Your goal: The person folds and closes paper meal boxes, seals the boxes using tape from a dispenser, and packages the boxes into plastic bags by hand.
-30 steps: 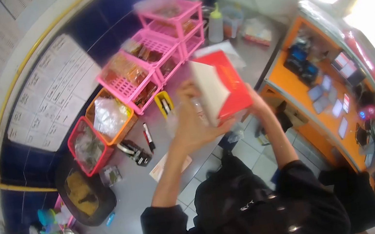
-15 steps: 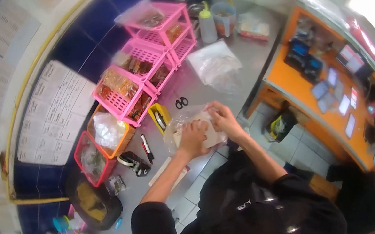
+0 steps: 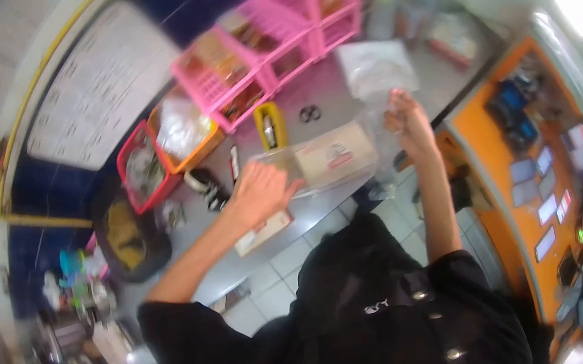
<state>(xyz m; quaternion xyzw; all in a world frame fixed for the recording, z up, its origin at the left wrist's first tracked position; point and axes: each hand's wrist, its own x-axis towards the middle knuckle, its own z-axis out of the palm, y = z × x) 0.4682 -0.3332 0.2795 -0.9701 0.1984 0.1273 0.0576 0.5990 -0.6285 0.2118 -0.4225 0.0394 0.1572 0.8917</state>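
A beige box-like pack [image 3: 337,156] with a dark red printed mark lies inside a clear plastic bag [image 3: 282,159] at the counter's front edge. My left hand [image 3: 261,193] has its fingers closed on the bag's left end. At the other end, my right hand [image 3: 408,121] pinches the plastic, raised a little above the counter. Behind the pack lie black-handled scissors [image 3: 310,113] and a yellow holder [image 3: 270,126] with a dark item in it. Another flat beige pack [image 3: 264,232] sits below my left wrist.
Pink stacked baskets [image 3: 277,45] stand along the wall, with a red bin [image 3: 144,166] and an orange bin [image 3: 181,135] to their left. A black tape dispenser [image 3: 207,188] and a marker [image 3: 234,163] lie near my left hand. An orange desk [image 3: 485,174] stands at right.
My hands have moved apart, the left one leftward and the right one up and rightward. The bag is now stretched between them, uncovering the pack's printed face. The view has shifted.
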